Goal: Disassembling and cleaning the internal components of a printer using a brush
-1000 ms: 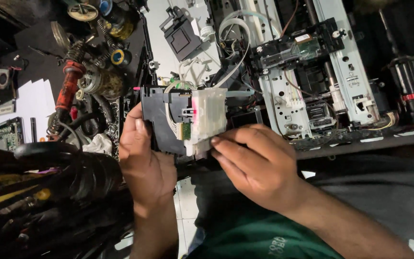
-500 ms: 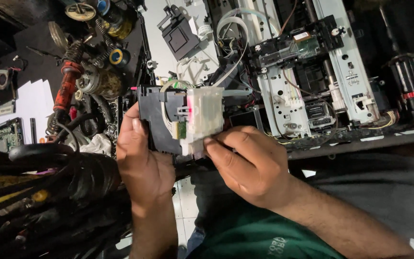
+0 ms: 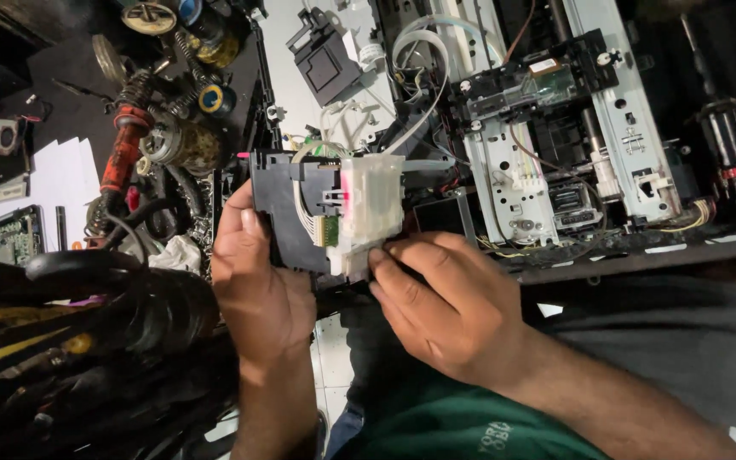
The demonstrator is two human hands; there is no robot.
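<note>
While my left hand [image 3: 257,281] and right hand [image 3: 449,311] clench the black-and-white cartridge unit [image 3: 334,213], I see the open printer chassis [image 3: 555,145] just beyond and cluttered motor parts [image 3: 168,140] left.

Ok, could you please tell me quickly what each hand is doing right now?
Left hand: closed around the black printer part, gripping its left side.
Right hand: fingertips pressed on the bottom of the white plastic block on that part.

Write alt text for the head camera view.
Two bare hands hold a black printer part with a clear plastic block: left hand grips the black side, right hand pinches the block's lower edge. Behind lies an opened printer.
</note>
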